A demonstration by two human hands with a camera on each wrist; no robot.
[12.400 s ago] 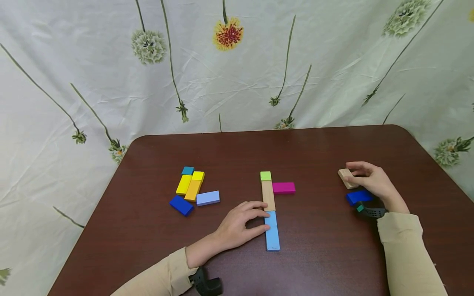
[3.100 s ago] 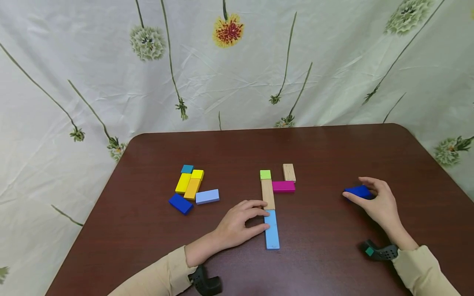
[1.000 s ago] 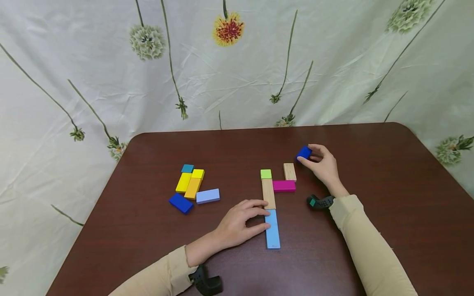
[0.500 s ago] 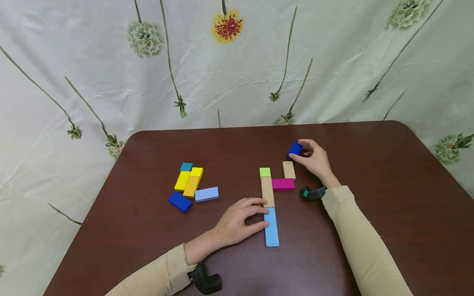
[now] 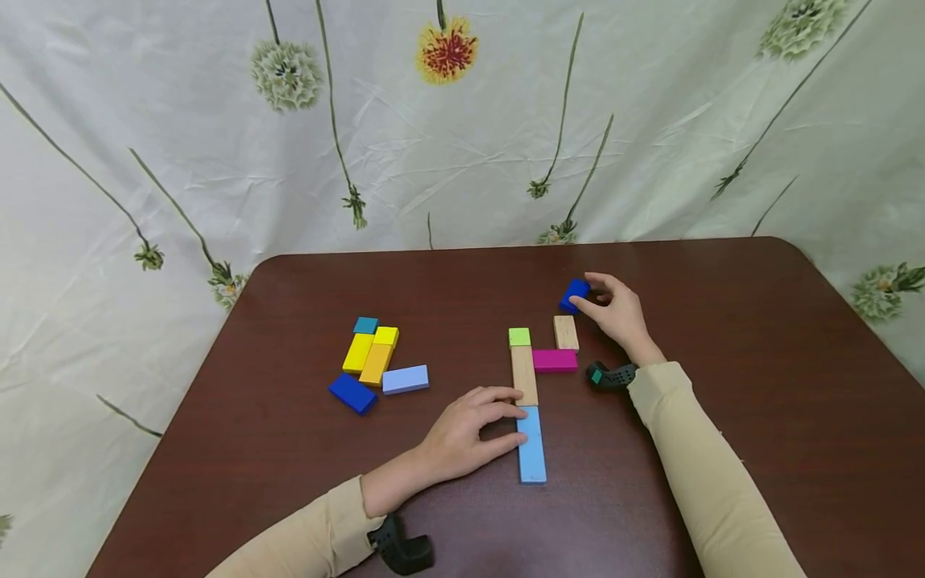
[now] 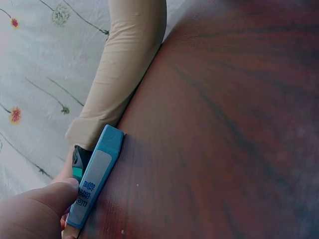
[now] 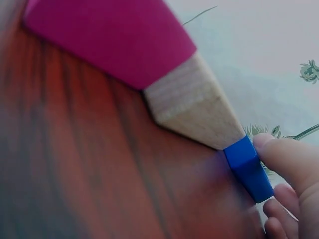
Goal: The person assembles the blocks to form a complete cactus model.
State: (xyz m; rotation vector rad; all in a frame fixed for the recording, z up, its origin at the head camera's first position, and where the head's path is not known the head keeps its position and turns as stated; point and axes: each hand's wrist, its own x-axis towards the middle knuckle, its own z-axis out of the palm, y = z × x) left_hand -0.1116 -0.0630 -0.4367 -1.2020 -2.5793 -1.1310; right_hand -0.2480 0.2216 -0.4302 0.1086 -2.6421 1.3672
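Your right hand had the blue block pinched between thumb and fingers, just beyond the far end of the short wooden block and slightly askew to it. The two ends seemed to meet, though blur in the right wrist view left that uncertain. Past the blue block, a strip of tabletop ran to the far edge, and a broad stretch of it lay between your right hand and the right edge. The short wooden block's near end met the magenta block, whose left end abutted the long wooden block. Your left hand had its fingers spread apart, tips at the left edges of the long wooden block and the light blue block nearer you. The green block capped that column's far end. Well apart to the left sat a cluster of blocks.
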